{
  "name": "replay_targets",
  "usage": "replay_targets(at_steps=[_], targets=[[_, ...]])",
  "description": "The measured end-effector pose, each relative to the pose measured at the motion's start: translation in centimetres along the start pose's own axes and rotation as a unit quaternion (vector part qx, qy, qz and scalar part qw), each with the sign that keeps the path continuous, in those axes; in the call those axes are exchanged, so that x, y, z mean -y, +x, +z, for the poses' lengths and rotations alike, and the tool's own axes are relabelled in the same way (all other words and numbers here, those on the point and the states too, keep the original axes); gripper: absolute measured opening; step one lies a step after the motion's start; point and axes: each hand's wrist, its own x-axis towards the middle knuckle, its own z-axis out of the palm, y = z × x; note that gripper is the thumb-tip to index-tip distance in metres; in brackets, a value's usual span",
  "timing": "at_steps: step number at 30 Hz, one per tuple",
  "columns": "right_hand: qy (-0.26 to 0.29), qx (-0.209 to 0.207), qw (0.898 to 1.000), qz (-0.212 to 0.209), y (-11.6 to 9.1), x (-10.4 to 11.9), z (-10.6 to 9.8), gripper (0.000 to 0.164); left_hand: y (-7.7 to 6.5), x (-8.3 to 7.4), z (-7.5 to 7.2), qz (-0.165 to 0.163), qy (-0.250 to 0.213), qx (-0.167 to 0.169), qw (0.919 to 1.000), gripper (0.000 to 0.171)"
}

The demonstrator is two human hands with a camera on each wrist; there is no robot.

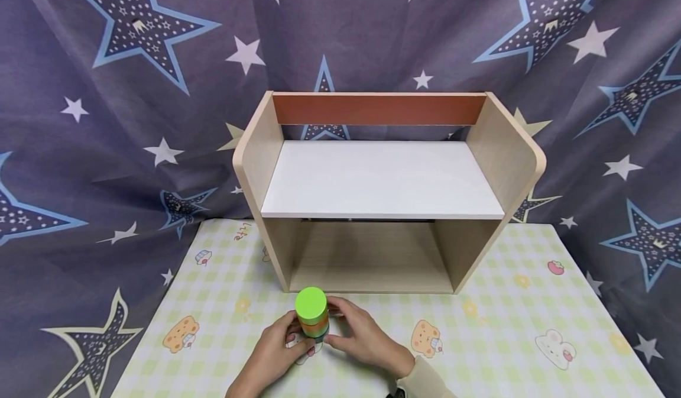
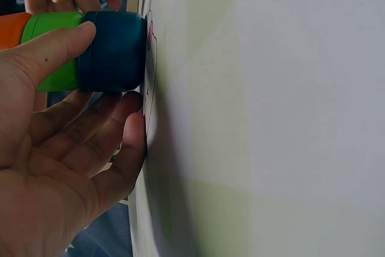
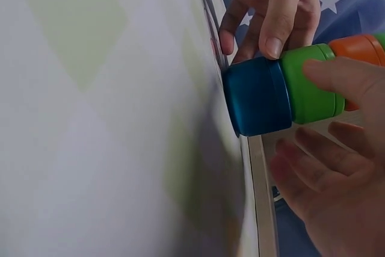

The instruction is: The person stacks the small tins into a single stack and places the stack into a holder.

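While a dark star-print curtain (image 1: 367,37) fills the background, a green-checked tablecloth (image 1: 500,362) spreads in front. Wooden shelf unit (image 1: 383,179) with white upper board stands toward the cloth's far side. Left hand (image 1: 273,348) and right hand (image 1: 367,336) flank a multicoloured stack (image 1: 311,309), fingers relaxed, slightly bent; right thumb just clear of it, left thumb at its side, firmness of contact can't tell. Stack upright on cloth, near unit's front left corner: bright green top, orange, green, blue base.
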Motion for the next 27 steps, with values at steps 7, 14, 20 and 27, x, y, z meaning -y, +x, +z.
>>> replay_targets(at_steps=[7,14,20,27], targets=[[-0.002,0.009,1.000,-0.002,0.08,-0.23,0.16,0.070,0.03,-0.14,-0.02,-0.003,0.004,0.000,1.0000,0.060],[0.006,0.016,1.000,0.010,0.20,-0.11,0.23,0.070,0.03,-0.19,0.01,-0.001,-0.001,0.000,1.0000,0.058],[-0.001,0.018,1.000,0.026,0.32,-0.08,0.34,0.069,0.08,-0.15,0.01,-0.005,0.012,-0.004,0.9999,0.057],[-0.007,0.020,0.999,0.036,0.45,-0.30,0.53,0.068,0.08,-0.12,0.13,-0.001,0.013,-0.010,0.9999,0.059]])
